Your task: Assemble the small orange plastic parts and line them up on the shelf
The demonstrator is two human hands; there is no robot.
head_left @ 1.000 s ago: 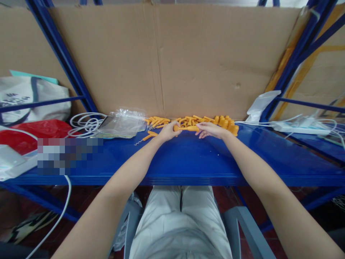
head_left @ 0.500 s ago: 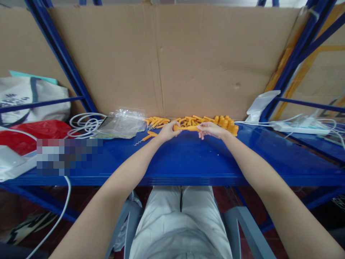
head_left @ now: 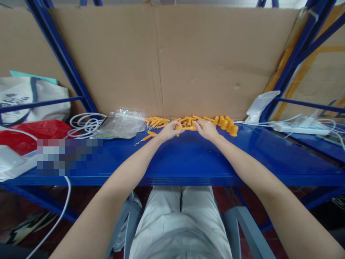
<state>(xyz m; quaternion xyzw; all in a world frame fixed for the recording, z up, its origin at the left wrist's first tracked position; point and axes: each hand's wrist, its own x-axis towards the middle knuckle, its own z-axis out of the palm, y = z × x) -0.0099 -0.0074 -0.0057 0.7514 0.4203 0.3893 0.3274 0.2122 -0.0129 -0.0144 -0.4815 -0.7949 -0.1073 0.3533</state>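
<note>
My left hand (head_left: 168, 132) is closed, thumb and fingers pinching the left end of an orange plastic piece (head_left: 191, 128). Facing it, my right hand (head_left: 208, 130) has its fingers curled in at the piece's right end; its grip is partly hidden. Behind both hands lies a pile of loose orange plastic parts (head_left: 190, 119). To the left of my left hand, an orange-handled corkscrew (head_left: 147, 137) rests on the blue table with its metal spiral pointing left. More orange corkscrews (head_left: 156, 121) are heaped behind it. Several orange caps (head_left: 226, 124) stand grouped to the right.
Clear plastic bags (head_left: 124, 122) and a coiled white cable (head_left: 84, 126) lie left on the blue table (head_left: 188, 158). A cardboard sheet (head_left: 202, 61) closes off the back. At right are a white pouch (head_left: 260, 106) and a power strip (head_left: 299, 126).
My right hand has moved left, closer to my left hand, and its fingers have curled in. My left hand has stayed nearly in place.
</note>
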